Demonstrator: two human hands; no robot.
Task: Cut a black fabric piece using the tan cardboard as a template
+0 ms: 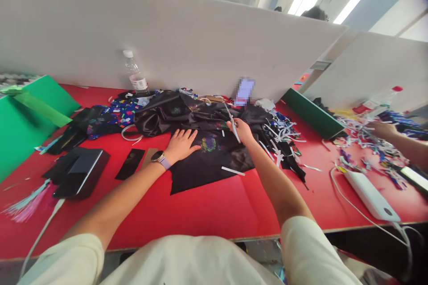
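My left hand (181,144) lies flat with fingers spread on a piece of black fabric (203,164) that has a small coloured embroidered motif (209,143). A watch with a lilac strap sits on that wrist. My right hand (241,130) is closed round a thin pale tool (231,121), likely scissors or a blade, pointing up and away over the fabric. Behind both hands a heap of black satin cloth (174,113) is piled on the red table (207,209).
A water bottle (134,75) stands by the white divider. A green board (23,116) is at left, black box (80,171) and pink tassel (25,205) near it. White scraps (281,136) lie right; a power bank (369,193) and another person's arm (401,142) farther right.
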